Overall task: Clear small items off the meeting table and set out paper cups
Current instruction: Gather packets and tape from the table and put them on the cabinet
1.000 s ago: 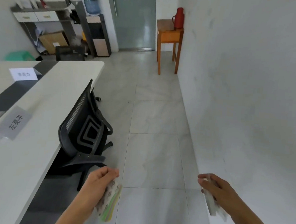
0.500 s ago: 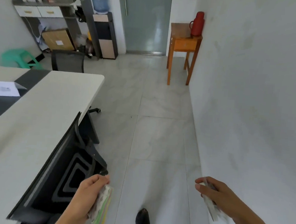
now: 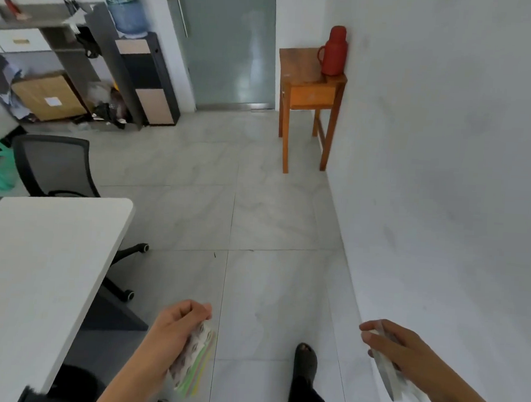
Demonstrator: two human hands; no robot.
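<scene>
colourful patterned packet point(image 3: 193, 361): hanging from left hand point(image 3: 178, 323) | flat whitish item point(image 3: 387, 374), blurred, possibly a packet: right hand point(image 3: 395, 345)

Red thermos point(image 3: 334, 51) on wooden side table point(image 3: 311, 88), water dispenser point(image 3: 141, 69), black mesh chair point(image 3: 53, 164), cardboard box point(image 3: 48, 96)

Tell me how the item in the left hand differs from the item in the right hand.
The packet in the left hand is patterned, with green, pink and yellow layered edges; the item in the right hand is plain whitish-grey. The packet looks thick and soft, the right-hand item thin and flat. Both hang downward from closed hands above the floor.
</scene>
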